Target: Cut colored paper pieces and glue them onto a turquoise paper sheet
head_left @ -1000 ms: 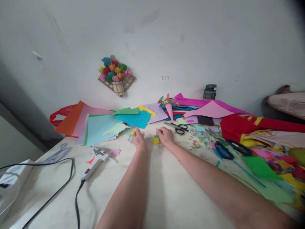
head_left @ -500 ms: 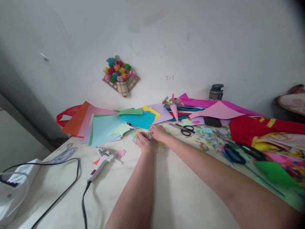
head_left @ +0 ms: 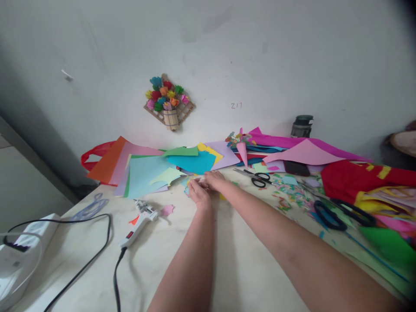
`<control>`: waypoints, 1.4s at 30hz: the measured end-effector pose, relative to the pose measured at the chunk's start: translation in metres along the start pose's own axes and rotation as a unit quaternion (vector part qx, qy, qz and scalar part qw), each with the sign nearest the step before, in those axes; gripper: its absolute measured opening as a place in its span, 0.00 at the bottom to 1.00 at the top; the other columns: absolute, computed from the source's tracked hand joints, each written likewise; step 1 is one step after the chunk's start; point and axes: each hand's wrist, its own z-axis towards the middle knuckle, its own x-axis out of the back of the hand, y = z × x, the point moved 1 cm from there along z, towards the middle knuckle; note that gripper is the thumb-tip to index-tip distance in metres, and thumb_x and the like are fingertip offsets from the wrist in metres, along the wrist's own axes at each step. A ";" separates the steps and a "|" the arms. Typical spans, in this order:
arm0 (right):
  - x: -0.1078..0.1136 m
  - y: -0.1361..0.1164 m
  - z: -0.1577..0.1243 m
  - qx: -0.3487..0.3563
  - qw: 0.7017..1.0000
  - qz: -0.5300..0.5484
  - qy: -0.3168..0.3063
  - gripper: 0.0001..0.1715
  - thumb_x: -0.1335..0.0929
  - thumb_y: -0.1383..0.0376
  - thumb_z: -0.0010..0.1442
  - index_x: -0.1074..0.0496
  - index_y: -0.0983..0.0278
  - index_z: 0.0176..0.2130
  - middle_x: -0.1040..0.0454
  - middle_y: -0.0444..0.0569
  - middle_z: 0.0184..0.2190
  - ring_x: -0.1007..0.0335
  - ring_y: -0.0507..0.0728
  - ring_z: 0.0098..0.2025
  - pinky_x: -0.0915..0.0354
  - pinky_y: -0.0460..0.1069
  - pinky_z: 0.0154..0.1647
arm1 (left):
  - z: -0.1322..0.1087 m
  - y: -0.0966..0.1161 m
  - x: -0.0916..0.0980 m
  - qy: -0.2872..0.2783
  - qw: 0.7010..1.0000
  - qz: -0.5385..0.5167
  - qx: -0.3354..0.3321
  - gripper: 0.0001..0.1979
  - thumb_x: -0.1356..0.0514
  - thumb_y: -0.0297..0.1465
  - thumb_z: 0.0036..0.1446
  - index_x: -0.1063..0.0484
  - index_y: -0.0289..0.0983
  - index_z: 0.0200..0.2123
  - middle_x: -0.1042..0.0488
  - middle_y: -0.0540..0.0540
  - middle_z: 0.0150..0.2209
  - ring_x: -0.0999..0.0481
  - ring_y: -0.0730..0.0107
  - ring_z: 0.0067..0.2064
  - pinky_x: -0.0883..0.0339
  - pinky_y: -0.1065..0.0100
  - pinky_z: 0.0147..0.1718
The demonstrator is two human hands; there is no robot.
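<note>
My left hand (head_left: 199, 194) and my right hand (head_left: 216, 181) meet low over the table, just in front of the blue paper sheet (head_left: 192, 163). Both have bent, closed fingers. Whatever is pinched between them is small and mostly covered by the fingers, so I cannot make it out. Bits of yellow paper (head_left: 222, 197) lie beside my right wrist, and pale blue scraps show near the left fingertips. A pale green cut sheet (head_left: 167, 175) lies left of the hands. To their right rest small black-handled scissors (head_left: 259, 180).
A white glue gun (head_left: 138, 227) with a black cord lies on the left, near a power strip (head_left: 35, 234). Larger scissors (head_left: 329, 215), paper scraps (head_left: 292, 188) and a red cloth (head_left: 344, 180) occupy the right. A pink paper cone (head_left: 242, 152) leans at the back.
The view has turned slightly left, so everything appears shifted right. My hands have drawn closer together, with the right fingers now overlapping the left ones.
</note>
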 end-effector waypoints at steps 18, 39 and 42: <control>0.030 0.028 -0.019 -0.010 0.953 0.221 0.209 0.13 0.38 0.66 0.56 0.26 0.66 0.29 0.25 0.48 0.32 0.31 0.53 0.36 0.40 0.45 0.37 | 0.004 -0.003 0.000 -0.066 0.997 -0.031 0.002 0.19 0.43 0.45 0.49 0.37 0.33 0.29 0.28 0.44 0.27 0.27 0.72 0.23 0.31 0.67 0.27; 0.019 0.042 -0.070 -0.027 0.830 0.451 0.326 0.13 0.34 0.74 0.44 0.29 0.67 0.34 0.31 0.54 0.46 0.30 0.51 0.32 0.32 0.49 0.36 | 0.007 0.007 0.011 -0.185 0.970 -0.147 0.063 0.06 0.40 0.27 0.46 0.37 0.36 0.26 0.27 0.49 0.26 0.25 0.72 0.29 0.32 0.61 0.40; 0.019 0.046 -0.077 -0.090 0.778 0.557 0.275 0.16 0.33 0.67 0.47 0.30 0.66 0.39 0.30 0.53 0.44 0.30 0.51 0.28 0.31 0.49 0.30 | 0.000 0.011 0.010 -0.223 0.964 -0.137 0.055 0.07 0.38 0.28 0.45 0.36 0.35 0.25 0.27 0.49 0.26 0.24 0.72 0.31 0.33 0.61 0.42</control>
